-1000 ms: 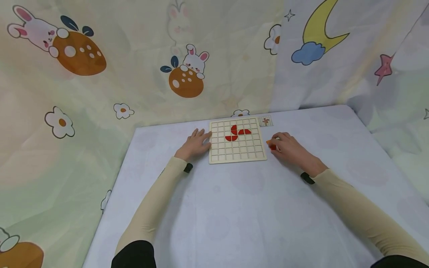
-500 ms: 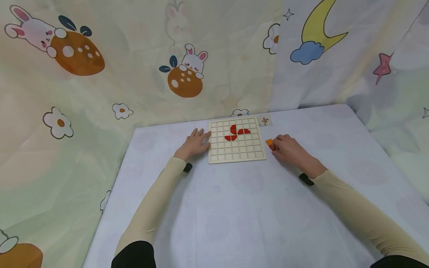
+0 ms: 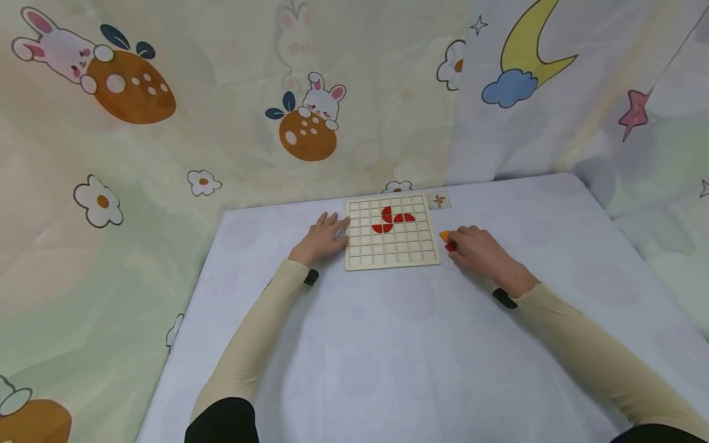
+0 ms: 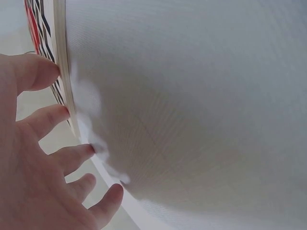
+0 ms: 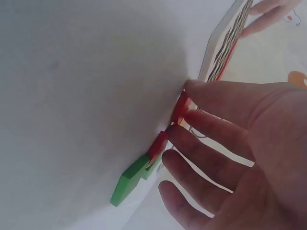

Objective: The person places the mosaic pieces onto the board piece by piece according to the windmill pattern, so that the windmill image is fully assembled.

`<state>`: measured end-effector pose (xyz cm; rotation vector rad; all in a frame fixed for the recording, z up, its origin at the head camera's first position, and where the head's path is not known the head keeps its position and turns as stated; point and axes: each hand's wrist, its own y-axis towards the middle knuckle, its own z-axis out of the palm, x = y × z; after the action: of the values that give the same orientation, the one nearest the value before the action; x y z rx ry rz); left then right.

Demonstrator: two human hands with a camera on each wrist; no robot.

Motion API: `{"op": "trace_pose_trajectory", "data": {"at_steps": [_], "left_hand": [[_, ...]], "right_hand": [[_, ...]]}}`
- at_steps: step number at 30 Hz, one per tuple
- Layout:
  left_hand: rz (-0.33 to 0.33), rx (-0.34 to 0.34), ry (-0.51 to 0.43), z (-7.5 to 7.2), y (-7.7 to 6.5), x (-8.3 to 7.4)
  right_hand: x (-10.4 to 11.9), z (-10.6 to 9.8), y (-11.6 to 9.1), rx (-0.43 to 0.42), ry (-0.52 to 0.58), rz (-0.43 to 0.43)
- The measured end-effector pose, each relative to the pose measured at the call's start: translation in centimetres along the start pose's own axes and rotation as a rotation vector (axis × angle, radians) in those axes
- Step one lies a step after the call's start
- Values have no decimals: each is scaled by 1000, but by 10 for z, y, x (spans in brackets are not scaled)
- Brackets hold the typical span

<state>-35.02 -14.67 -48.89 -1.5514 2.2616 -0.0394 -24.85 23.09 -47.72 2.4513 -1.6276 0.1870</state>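
A pale square board (image 3: 393, 252) with a raised grid lies near the table's far edge. Red rounded pieces (image 3: 383, 228) form a pinwheel on it. My left hand (image 3: 320, 239) rests at the board's left side, fingers spread; in the left wrist view its thumb and forefinger touch the board edge (image 4: 61, 43). To the right of the board, my right hand (image 3: 480, 251) pinches a small red piece (image 5: 181, 108) between thumb and forefinger, low at the table. An orange piece (image 3: 445, 235) lies beside its fingertips. Another red piece (image 5: 157, 145) and a green piece (image 5: 129, 179) lie near its other fingers.
A small pattern card (image 3: 439, 200) with a pinwheel picture lies at the board's top right corner. The white-covered table (image 3: 376, 357) extends toward me. A printed curtain (image 3: 232, 135) hangs directly behind the table.
The right hand's fingers have shifted slightly at the loose pieces, and the orange piece shows more than a second ago. The left hand and the board have stayed in place.
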Motion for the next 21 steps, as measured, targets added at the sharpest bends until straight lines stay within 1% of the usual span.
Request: {"op": "trace_pose_trajectory", "data": {"at_steps": [4, 11, 21], "left_hand": [[-6, 9, 1, 0, 1, 0], [-5, 0, 16, 1, 2, 1], [1, -13, 4, 0, -1, 0]], "right_hand": [[-1, 2, 3, 15, 3, 0], [-3, 3, 6, 26, 11, -19], [-2, 1, 7, 53, 39, -26]]}}
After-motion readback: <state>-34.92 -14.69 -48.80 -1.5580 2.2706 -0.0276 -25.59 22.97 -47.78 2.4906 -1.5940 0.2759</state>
